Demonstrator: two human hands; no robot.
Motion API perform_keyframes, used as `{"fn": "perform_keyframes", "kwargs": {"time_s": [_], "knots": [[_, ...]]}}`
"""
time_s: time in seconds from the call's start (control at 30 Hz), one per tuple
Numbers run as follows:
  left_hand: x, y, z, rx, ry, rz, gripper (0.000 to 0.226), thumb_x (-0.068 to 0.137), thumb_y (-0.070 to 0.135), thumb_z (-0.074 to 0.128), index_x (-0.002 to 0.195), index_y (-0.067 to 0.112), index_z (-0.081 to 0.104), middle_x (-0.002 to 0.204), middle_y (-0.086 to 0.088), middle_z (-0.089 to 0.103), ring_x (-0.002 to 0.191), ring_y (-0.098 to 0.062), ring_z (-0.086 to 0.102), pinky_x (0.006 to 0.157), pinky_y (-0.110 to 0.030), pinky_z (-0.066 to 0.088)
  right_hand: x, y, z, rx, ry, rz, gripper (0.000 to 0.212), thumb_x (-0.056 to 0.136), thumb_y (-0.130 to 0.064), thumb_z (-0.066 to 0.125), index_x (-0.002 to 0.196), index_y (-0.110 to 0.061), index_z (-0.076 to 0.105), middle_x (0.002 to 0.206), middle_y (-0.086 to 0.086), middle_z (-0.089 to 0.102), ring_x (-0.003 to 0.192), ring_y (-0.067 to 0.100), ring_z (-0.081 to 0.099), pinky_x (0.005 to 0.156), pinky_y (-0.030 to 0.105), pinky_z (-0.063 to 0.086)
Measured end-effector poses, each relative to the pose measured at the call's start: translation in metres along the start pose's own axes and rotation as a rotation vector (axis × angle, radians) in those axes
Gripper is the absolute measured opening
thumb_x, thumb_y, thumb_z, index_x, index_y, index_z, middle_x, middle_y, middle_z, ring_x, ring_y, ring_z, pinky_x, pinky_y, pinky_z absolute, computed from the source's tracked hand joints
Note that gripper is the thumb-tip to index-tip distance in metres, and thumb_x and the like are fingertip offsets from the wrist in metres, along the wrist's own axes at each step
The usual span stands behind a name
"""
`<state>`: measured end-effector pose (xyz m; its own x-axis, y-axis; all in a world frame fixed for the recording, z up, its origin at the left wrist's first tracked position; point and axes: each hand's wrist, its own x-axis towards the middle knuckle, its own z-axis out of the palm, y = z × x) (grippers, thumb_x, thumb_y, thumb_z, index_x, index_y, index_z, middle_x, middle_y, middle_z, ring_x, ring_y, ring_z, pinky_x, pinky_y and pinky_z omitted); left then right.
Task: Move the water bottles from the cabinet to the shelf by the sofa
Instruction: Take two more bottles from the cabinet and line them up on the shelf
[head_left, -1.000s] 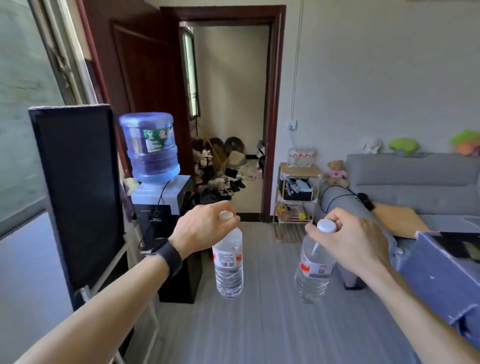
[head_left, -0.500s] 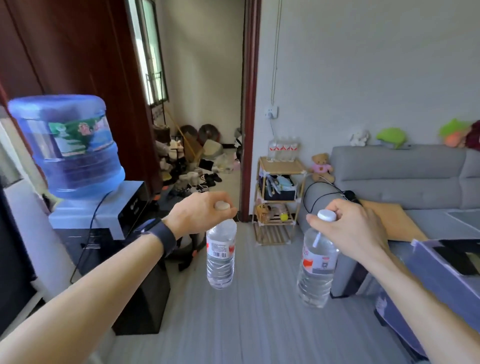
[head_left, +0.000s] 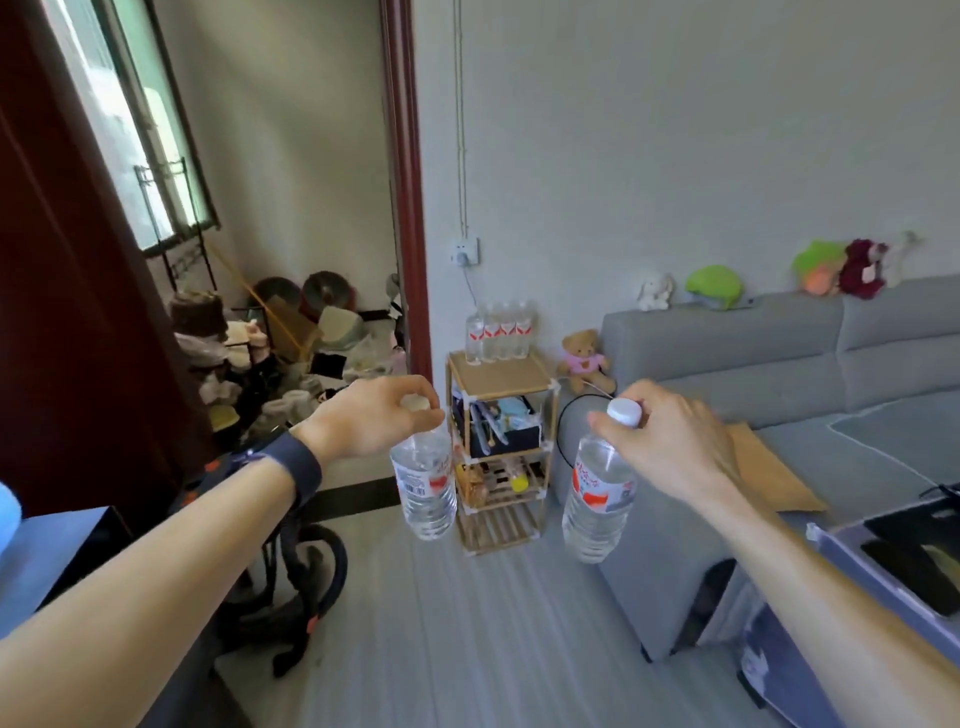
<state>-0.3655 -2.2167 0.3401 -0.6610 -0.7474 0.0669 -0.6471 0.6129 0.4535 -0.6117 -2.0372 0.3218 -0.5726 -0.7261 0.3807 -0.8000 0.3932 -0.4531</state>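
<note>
Clear thin plastic, seemingly full of water: fingertips (head_left: 415, 387) of the left hand (head_left: 374, 421) pinch the left bottle (head_left: 426, 483) at its cap, and the right hand (head_left: 670, 441) clamps the right bottle (head_left: 597, 499) likewise. Both hang in mid-air, short of the shelf (head_left: 501, 376) by the sofa (head_left: 727, 364). They are probably weighty and apt to swing; the stiff neck grips best, since the walls would dent.

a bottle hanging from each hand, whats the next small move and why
Probably step toward the shelf beside the sofa. The left hand holds the left bottle by its cap, the right hand the right bottle, both hanging short of the shelf. Its top has bare space in front of the row of bottles.
</note>
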Motion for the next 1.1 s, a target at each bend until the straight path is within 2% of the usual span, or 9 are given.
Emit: {"fn": "perform_keyframes", "kwargs": {"time_s": [0.13, 0.27, 0.43, 0.5, 0.63, 0.77, 0.83, 0.97, 1.1], "knots": [[0.076, -0.008, 0.004, -0.005, -0.017, -0.017, 0.018, 0.09, 0.053, 0.058, 0.101, 0.038, 0.061, 0.079, 0.017, 0.054, 0.069, -0.006, 0.051, 0.064, -0.03, 0.04, 0.069, 0.015, 0.029, 0.021, -0.015, 0.017, 0.034, 0.08, -0.06, 0.064, 0.084, -0.026, 0.061, 0.077, -0.007, 0.063, 0.076, 0.023, 0.054, 0.058, 0.031, 0.04], [0.159, -0.013, 0.015, 0.062, -0.022, -0.033, 0.033, 0.083, 0.066, 0.06, 0.096, 0.037, 0.065, 0.089, 0.015, 0.063, 0.084, -0.008, 0.06, 0.078, -0.032, 0.051, 0.142, 0.039, 0.064, 0.017, -0.073, 0.004, 0.034, 0.077, -0.06, 0.066, 0.078, -0.026, 0.06, 0.072, -0.012, 0.063, 0.074, 0.02, 0.059, 0.058, 0.029, 0.046], [0.258, -0.006, 0.02, 0.13, -0.054, -0.08, 0.035, 0.076, 0.067, 0.067, 0.092, 0.035, 0.068, 0.07, 0.014, 0.066, 0.065, 0.0, 0.061, 0.072, -0.028, 0.054, 0.246, 0.069, 0.099, 0.061, -0.129, -0.041, 0.031, 0.075, -0.056, 0.071, 0.072, -0.026, 0.06, 0.066, -0.012, 0.063, 0.073, 0.02, 0.06, 0.057, 0.029, 0.043], [0.298, -0.005, 0.022, 0.114, -0.047, -0.1, 0.036, 0.076, 0.067, 0.067, 0.096, 0.036, 0.066, 0.069, 0.013, 0.064, 0.067, -0.003, 0.062, 0.074, -0.03, 0.055, 0.285, 0.078, 0.112, 0.079, -0.133, -0.064, 0.031, 0.075, -0.054, 0.072, 0.073, -0.025, 0.061, 0.068, -0.011, 0.063, 0.075, 0.02, 0.057, 0.057, 0.031, 0.042], [0.378, -0.008, 0.034, 0.067, -0.026, -0.105, 0.036, 0.075, 0.067, 0.067, 0.095, 0.037, 0.064, 0.065, 0.009, 0.07, 0.069, -0.003, 0.065, 0.075, -0.031, 0.054, 0.35, 0.098, 0.134, 0.08, -0.148, -0.099, 0.03, 0.08, -0.052, 0.07, 0.08, -0.022, 0.063, 0.078, -0.006, 0.065, 0.087, 0.025, 0.059, 0.06, 0.033, 0.037], [0.461, -0.013, 0.061, 0.067, -0.022, -0.114, 0.036, 0.074, 0.067, 0.067, 0.094, 0.037, 0.063, 0.061, 0.011, 0.07, 0.066, 0.0, 0.065, 0.069, -0.027, 0.052, 0.408, 0.133, 0.168, 0.067, -0.144, -0.087, 0.027, 0.084, -0.049, 0.068, 0.082, -0.023, 0.06, 0.108, -0.002, 0.071, 0.11, 0.028, 0.06, 0.068, 0.03, 0.034], [0.497, -0.018, 0.082, 0.068, -0.042, -0.129, 0.038, 0.074, 0.066, 0.067, 0.099, 0.038, 0.062, 0.06, 0.013, 0.069, 0.067, 0.0, 0.065, 0.071, -0.028, 0.054, 0.434, 0.15, 0.189, 0.055, -0.144, -0.071, 0.027, 0.083, -0.052, 0.067, 0.082, -0.027, 0.058, 0.102, -0.002, 0.071, 0.105, 0.028, 0.061, 0.068, 0.031, 0.038], [0.561, -0.035, 0.129, 0.008, -0.071, -0.155, 0.042, 0.071, 0.065, 0.069, 0.101, 0.036, 0.064, 0.061, 0.014, 0.067, 0.065, 0.0, 0.064, 0.069, -0.028, 0.054, 0.48, 0.174, 0.235, 0.024, -0.157, -0.02, 0.034, 0.081, -0.057, 0.067, 0.078, -0.024, 0.057, 0.077, -0.008, 0.061, 0.077, 0.023, 0.057, 0.06, 0.033, 0.038], [0.634, -0.053, 0.168, -0.076, -0.124, -0.169, 0.035, 0.072, 0.059, 0.072, 0.093, 0.031, 0.068, 0.062, 0.011, 0.07, 0.061, 0.001, 0.064, 0.069, -0.027, 0.054, 0.529, 0.197, 0.282, 0.039, -0.187, 0.028, 0.034, 0.077, -0.058, 0.069, 0.074, -0.026, 0.057, 0.081, -0.011, 0.063, 0.076, 0.016, 0.056, 0.062, 0.033, 0.041]]}}
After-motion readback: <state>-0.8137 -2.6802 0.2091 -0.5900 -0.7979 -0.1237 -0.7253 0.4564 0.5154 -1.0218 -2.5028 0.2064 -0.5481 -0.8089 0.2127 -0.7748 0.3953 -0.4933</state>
